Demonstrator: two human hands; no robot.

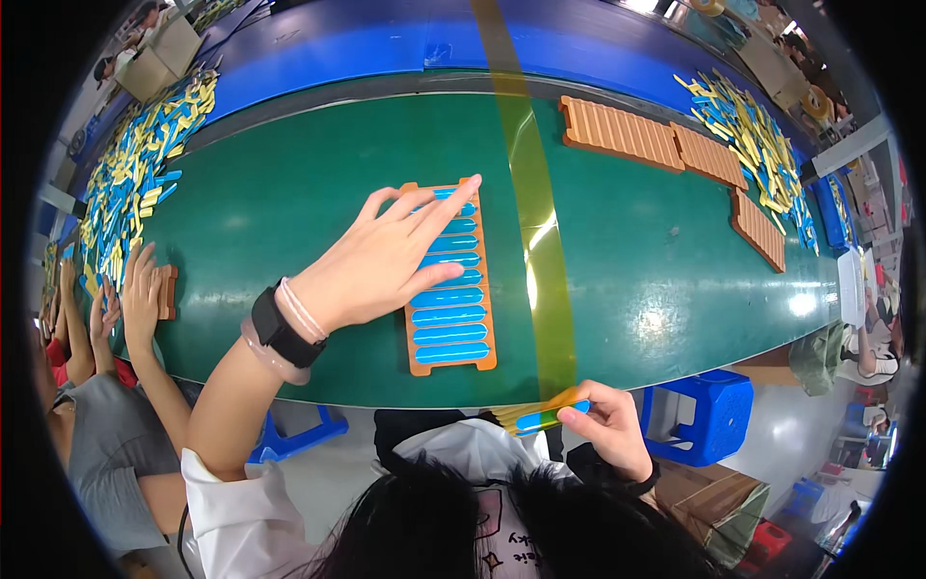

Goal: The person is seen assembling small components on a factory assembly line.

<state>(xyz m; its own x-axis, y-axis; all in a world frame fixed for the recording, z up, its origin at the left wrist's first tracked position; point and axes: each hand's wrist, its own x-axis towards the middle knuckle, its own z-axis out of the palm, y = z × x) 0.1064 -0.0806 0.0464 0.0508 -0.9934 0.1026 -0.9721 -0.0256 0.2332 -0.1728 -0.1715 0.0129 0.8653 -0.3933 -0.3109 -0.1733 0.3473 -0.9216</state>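
An orange grooved tray (422,366) lies on the green table in front of me, with blue round-ended strips (449,333) side by side in its grooves. My left hand (371,256) is spread over the tray's upper part, palm down. Its forefinger reaches the far right corner and its thumb lies over a strip; the hand covers parts of the upper strips. At the near table edge, my right hand (610,425) pinches a small bundle of strips (540,419), blue on top with yellow ones showing at its left end. Their exact number is unclear.
A see-through yellow band (540,241) crosses the green table (289,174) right of the tray. Orange grooved trays (622,133) stand at the far right. Blue and yellow strips are heaped at far left (145,154) and far right (752,135). Another person's hand (143,289) is at left.
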